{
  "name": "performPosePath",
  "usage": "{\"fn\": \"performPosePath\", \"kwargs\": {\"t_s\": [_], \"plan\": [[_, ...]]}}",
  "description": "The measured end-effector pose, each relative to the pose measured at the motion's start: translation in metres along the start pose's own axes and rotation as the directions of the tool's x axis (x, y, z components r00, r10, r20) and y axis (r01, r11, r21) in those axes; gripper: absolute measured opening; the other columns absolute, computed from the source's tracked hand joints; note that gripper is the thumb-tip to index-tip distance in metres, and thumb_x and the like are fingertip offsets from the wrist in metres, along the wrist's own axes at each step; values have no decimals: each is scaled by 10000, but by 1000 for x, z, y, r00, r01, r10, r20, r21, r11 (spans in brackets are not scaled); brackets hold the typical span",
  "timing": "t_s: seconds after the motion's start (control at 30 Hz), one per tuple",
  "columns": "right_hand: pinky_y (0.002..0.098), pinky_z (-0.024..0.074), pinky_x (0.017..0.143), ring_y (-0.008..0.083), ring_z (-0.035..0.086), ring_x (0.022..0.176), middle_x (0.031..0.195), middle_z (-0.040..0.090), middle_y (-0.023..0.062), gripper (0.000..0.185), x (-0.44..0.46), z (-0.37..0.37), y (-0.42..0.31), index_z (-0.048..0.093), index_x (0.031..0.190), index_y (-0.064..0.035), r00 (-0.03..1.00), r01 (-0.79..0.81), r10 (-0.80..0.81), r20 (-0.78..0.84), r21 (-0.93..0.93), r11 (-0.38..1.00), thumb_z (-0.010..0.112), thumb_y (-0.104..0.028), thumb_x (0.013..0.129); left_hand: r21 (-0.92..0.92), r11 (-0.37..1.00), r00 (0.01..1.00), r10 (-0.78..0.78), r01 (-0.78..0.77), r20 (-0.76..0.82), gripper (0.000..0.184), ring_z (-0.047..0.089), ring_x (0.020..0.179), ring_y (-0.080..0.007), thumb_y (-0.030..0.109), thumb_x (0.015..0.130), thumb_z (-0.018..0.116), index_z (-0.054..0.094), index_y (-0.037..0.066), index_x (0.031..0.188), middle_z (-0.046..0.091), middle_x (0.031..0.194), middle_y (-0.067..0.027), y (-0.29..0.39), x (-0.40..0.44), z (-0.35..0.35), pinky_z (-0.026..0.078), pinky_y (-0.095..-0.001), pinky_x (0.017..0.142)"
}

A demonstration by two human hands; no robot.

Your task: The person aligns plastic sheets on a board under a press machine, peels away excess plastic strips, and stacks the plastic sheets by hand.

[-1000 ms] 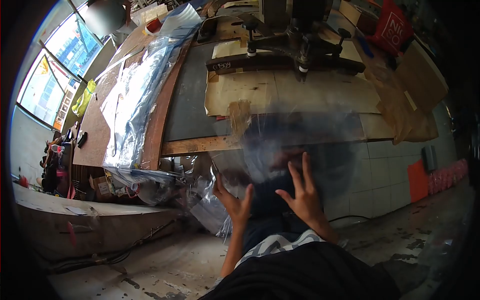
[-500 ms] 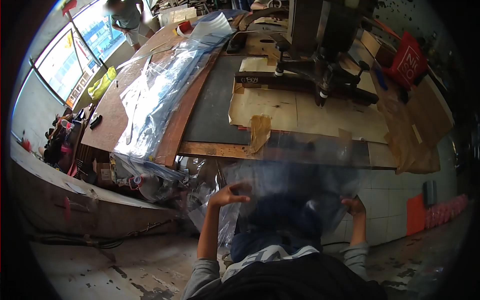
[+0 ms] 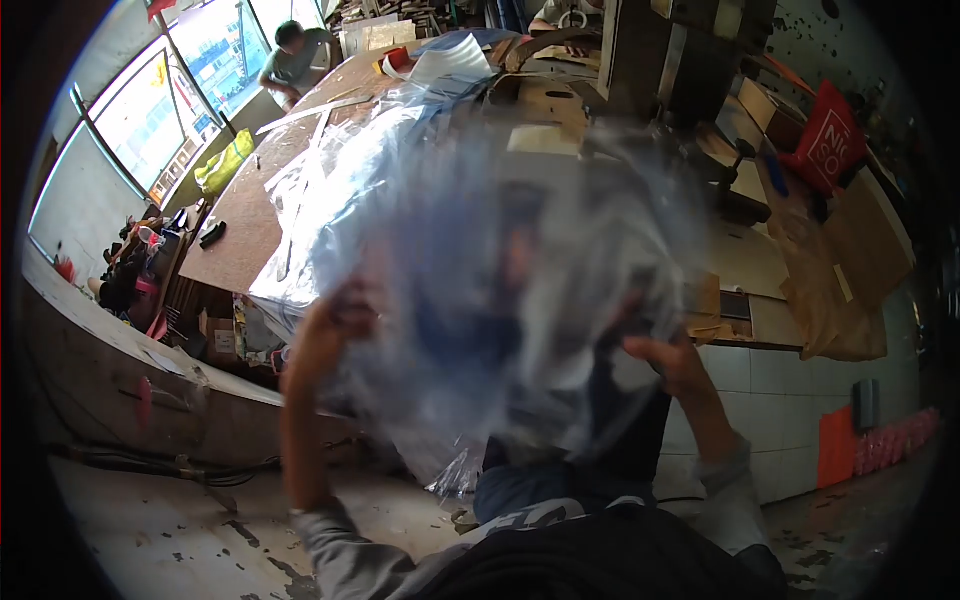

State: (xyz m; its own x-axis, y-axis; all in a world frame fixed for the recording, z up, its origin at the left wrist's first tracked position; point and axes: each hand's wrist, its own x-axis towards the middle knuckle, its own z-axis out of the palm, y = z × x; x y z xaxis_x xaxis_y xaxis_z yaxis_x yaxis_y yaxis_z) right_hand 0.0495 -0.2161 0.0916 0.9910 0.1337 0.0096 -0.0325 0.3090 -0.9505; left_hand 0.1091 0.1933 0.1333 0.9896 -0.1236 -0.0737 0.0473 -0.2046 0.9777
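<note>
A large clear plastic sheet [image 3: 570, 330], smeared by motion, spreads in front of my body and over the near edge of the table. My left hand [image 3: 350, 308] grips its left side, though those fingers are blurred. On the other side, my right hand [image 3: 672, 362] is closed on the sheet's right edge, with the thumb toward the middle. Behind the sheet, a dark press machine [image 3: 690, 80] stands on the table, its lower part partly hidden. More clear plastic sheets [image 3: 340, 170] lie in a shiny pile on the table, left of the sheet I hold.
The brown tabletop [image 3: 225, 255] reaches back to the left, near a person [image 3: 295, 65] by the windows. At the right are a red bag [image 3: 825, 140] and brown paper [image 3: 835, 310]. An orange sheet [image 3: 836, 445] and a pink bundle [image 3: 895, 440] lie on the floor.
Both hands have risen, the left also moving outward to the left. The plastic sheet has come up with them and now covers much of the press. The person by the windows has bent lower.
</note>
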Motion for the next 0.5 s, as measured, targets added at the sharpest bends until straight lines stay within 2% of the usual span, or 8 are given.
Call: {"fn": "performPosePath", "kwargs": {"t_s": [0.13, 0.17, 0.2, 0.27, 0.33, 0.4, 0.47, 0.5], "plan": [[345, 556, 808, 189, 594, 1022, 1108, 607, 110, 563, 109, 105, 20, 427, 1370, -58, 987, -102, 71, 142, 224, 969, 637, -39, 849, 315, 875, 929, 327, -368, 177, 404, 671, 838, -210, -65, 742, 560, 564, 1, 1141, 674, 966, -109, 62, 115, -165, 524, -282, 725], [349, 559, 814, 192, 602, 1002, 1109, 614, 111, 625, 137, 143, 14, 366, 1439, -96, 986, -90, 51, 161, 249, 964, 619, -56, 869, 753, 546, 854, 519, -368, 41, 260, 670, 815, -189, -46, 780, 529, 621, -26, 1022, 681, 933, -112, 104, 120, -178, 525, -278, 720], [402, 583, 735, 259, 637, 955, 1170, 596, 137, 661, 166, 174, 10, 294, 1466, -124, 969, -96, 3, 246, 365, 926, 599, -70, 883, 998, 8, 774, 632, -57, 39, 164, 676, 842, -184, 2, 825, 539, 655, -3, 941, 683, 980, -130, 119, 151, -233, 527, -278, 742], [459, 606, 576, 380, 684, 848, 1245, 573, 156, 687, 235, 235, 17, 229, 1492, -156, 948, -98, -74, 308, 508, 856, 577, -93, 902, 993, 108, 480, 869, 56, -122, 188, 682, 925, -267, 244, 892, 619, 671, 72, 945, 702, 999, -109, 166, 169, -248, 544, -355, 724], [434, 609, 573, 367, 681, 847, 1266, 563, 159, 691, 303, 284, 54, 225, 1490, -151, 957, -126, -67, 281, 615, 778, 589, -110, 905, 965, 187, 299, 924, 187, -237, 492, 653, 854, -410, 390, 870, 632, 464, 117, 1243, 676, 878, -201, 162, 189, -259, 527, -491, 689], [486, 598, 673, 374, 650, 959, 1217, 579, 144, 524, 339, 308, 94, 392, 1390, -120, 976, -188, 93, 195, 550, 814, 613, -177, 919, 927, 303, 496, 783, 223, -375, 433, 642, 853, -433, 399, 863, 633, 521, 121, 1174, 666, 859, -215, 127, 210, -227, 522, -512, 695], [467, 570, 715, 318, 632, 958, 1171, 584, 129, 520, 358, 310, 131, 415, 1332, -54, 969, -245, 220, 115, 310, 918, 648, -222, 898, 981, 157, 602, 796, -112, -59, 338, 650, 846, -396, 330, 848, 650, 612, 148, 1131, 664, 859, -207, 68, 220, -184, 513, -492, 700], [455, 557, 736, 288, 623, 959, 1151, 586, 123, 525, 358, 308, 138, 425, 1304, -27, 954, -299, 284, 94, 248, 922, 664, -243, 888, 992, 113, 746, 655, 58, -118, 331, 661, 850, -356, 311, 832, 672, 634, 160, 1124, 680, 887, -172, 58, 204, -137, 515, -457, 716]]}}
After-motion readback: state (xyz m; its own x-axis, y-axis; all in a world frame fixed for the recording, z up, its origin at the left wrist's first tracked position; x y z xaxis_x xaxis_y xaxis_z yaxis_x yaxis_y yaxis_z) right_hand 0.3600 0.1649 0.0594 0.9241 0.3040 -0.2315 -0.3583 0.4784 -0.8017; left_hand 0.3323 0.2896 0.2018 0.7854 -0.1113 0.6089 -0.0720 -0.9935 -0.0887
